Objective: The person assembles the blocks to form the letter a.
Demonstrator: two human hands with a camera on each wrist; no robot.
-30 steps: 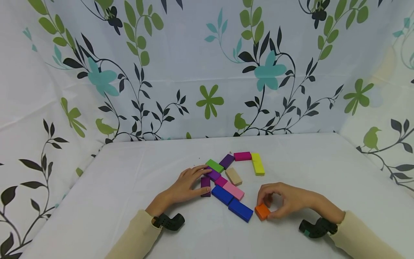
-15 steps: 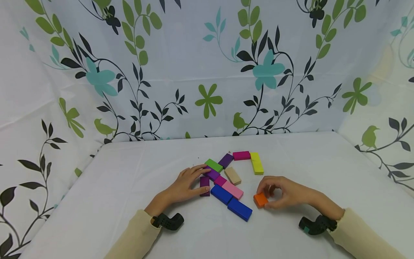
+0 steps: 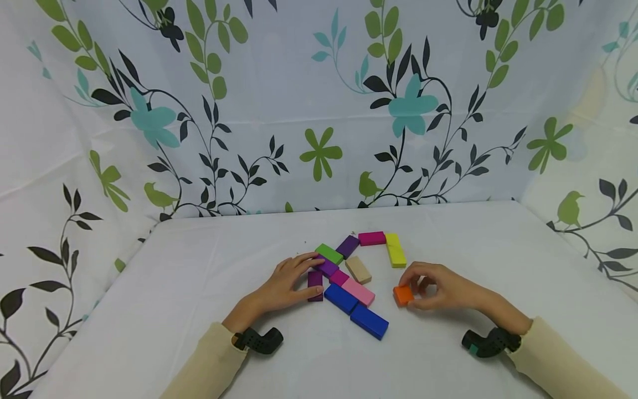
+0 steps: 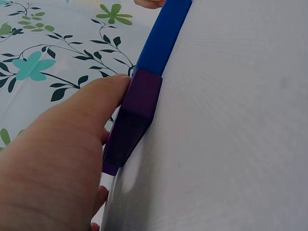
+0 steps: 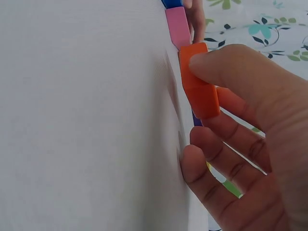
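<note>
My right hand (image 3: 443,287) pinches an orange block (image 3: 402,296) between thumb and fingers, at the table's surface. In the right wrist view the thumb presses one face of the orange block (image 5: 199,79). My left hand (image 3: 284,284) lies over the left end of the block arrangement, fingers extended. Its fingertips touch a purple block (image 3: 328,266), and its thumb rests on a dark purple block (image 3: 315,280). The left wrist view shows that thumb against the dark purple block (image 4: 139,98), with a blue block (image 4: 163,41) beyond.
Flat blocks form a zigzag on the white table (image 3: 299,366): green (image 3: 329,254), magenta (image 3: 371,239), yellow (image 3: 396,250), beige (image 3: 358,270), pink (image 3: 360,292) and two blue blocks (image 3: 369,322). A patterned curtain (image 3: 279,111) hangs behind.
My right hand has moved the orange block away from me, up toward the yellow block, from beside the lower blue block. The left hand has stayed in place.
</note>
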